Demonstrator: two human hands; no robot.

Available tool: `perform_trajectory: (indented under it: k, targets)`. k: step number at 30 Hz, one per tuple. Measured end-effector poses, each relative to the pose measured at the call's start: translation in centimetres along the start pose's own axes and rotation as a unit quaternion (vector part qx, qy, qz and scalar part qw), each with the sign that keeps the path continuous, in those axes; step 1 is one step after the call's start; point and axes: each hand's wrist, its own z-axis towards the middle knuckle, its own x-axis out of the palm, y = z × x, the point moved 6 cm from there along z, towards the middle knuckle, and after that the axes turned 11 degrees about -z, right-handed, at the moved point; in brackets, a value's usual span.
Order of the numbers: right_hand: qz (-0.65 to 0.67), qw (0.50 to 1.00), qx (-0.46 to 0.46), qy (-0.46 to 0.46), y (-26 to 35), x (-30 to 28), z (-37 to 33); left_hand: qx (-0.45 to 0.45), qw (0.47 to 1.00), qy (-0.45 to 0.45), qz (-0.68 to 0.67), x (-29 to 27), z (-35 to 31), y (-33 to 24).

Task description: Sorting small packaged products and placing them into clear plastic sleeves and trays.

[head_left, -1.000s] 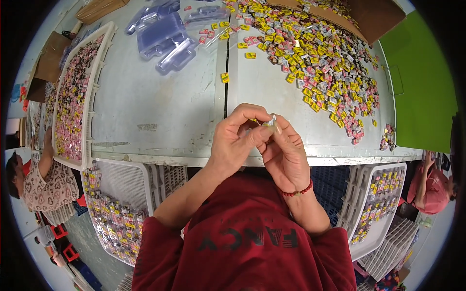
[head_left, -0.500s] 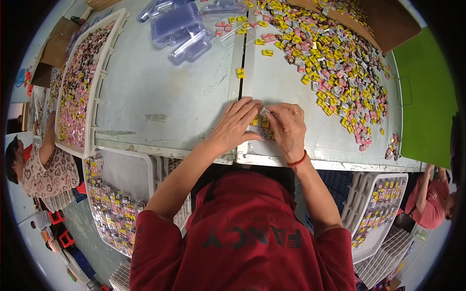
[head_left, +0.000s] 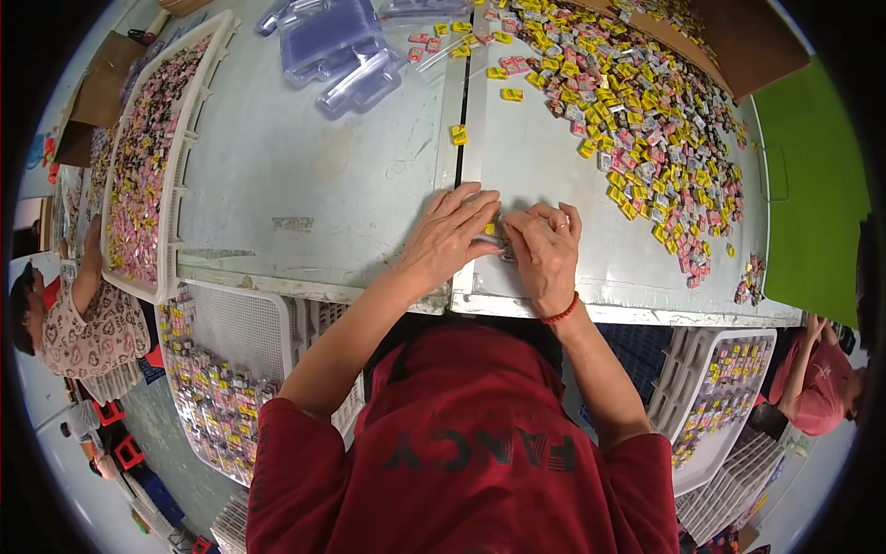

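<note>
Near the table's front edge, my left hand [head_left: 450, 231] lies with long, straight fingers and its thumb around a small clear plastic pack [head_left: 491, 242]. Small yellow box-shaped pieces [head_left: 490, 228] show in the gap between thumb and fingers. My right hand [head_left: 544, 249], with a ring and a red bracelet, is closed in a pinch at the pack's right side. Its fingertips hide whatever is between them, and the two hands cover most of the pack.
A large heap of small yellow, pink and grey pieces [head_left: 637, 138] spreads at right. Clear plastic trays [head_left: 337, 46] lie at the back. A white crate [head_left: 175, 185] of pieces stands at left, and filled trays [head_left: 221, 406] sit below table level. Other people work at both sides.
My right fingertips have moved down slightly onto the pack. The silvery piece that showed in their pinch is now out of sight. My left hand has barely moved.
</note>
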Motion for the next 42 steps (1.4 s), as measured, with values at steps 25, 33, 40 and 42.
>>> perform_trajectory:
  k: [25,33,40,42]
  targets:
    - [-0.044,0.999,0.023,0.022,0.4,0.2,-0.5,0.006,1.0,-0.015,0.008,0.0,-0.1,-0.2]
    - [-0.076,0.993,-0.011,0.093,0.6,0.1,-1.5,0.009,1.0,-0.003,-0.007,-0.4,0.0,-0.3]
    - [-0.084,0.99,-0.037,0.108,0.8,0.0,-1.7,-0.025,0.997,-0.021,-0.065,-0.4,0.0,0.3]
    - [-0.082,0.99,-0.033,0.107,0.7,0.0,-1.7,-0.019,0.998,-0.02,-0.056,-0.2,0.1,0.2]
